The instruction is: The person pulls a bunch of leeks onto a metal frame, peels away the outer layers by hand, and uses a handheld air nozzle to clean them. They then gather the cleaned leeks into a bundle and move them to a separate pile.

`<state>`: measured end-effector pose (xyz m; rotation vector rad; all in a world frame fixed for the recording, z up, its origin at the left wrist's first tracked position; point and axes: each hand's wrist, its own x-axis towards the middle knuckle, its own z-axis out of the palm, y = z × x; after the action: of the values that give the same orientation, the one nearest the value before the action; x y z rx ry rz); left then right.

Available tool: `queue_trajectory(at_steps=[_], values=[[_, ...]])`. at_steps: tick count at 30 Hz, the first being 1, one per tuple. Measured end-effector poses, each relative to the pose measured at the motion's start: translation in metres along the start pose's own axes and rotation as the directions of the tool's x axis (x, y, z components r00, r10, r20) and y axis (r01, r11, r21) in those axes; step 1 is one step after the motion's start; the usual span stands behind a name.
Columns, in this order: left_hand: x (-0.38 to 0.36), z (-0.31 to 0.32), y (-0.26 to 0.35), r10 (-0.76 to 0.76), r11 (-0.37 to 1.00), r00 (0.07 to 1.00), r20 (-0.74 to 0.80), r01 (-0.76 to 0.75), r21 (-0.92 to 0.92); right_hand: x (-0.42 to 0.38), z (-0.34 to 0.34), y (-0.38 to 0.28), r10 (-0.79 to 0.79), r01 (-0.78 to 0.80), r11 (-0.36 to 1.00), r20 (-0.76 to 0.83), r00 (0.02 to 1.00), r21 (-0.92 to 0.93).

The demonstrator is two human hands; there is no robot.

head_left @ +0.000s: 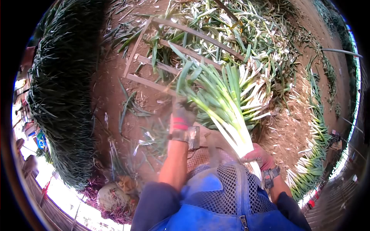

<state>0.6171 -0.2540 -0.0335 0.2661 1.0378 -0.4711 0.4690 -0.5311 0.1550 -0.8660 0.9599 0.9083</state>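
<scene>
A bunch of spring onions (227,104) slants across the middle, its green leaves pointing up and away and its white stems toward my body. My right hand (261,157), in a reddish glove, is closed around the white stem ends. My left hand (182,111), in a dark glove with red bands, is by the leaf ends at the bunch's left side. Its fingers are smeared by motion, so I cannot see whether they touch the leaves. Beyond lies a slatted wooden frame (198,34), partly covered by the leaves.
A tall stack of green onions (63,96) stands at the left. Loose onion leaves and stalks (266,34) are heaped on the soil beyond the frame. At the right lies a row of onions (314,154). A pale sack (111,197) is at the lower left.
</scene>
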Motion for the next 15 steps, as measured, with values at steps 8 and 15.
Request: queue_trajectory(at_steps=[8,15], values=[[0.002,-0.017,0.043,0.533,0.313,0.824,0.190,-0.401,0.861,-0.011,0.026,-0.015,0.060,-0.050,0.987,0.066,0.996,-0.153],[0.018,-0.095,0.180,0.667,0.606,0.736,-0.120,-0.442,0.661,-0.029,0.017,-0.016,0.068,-0.050,0.985,0.102,0.992,-0.165]])
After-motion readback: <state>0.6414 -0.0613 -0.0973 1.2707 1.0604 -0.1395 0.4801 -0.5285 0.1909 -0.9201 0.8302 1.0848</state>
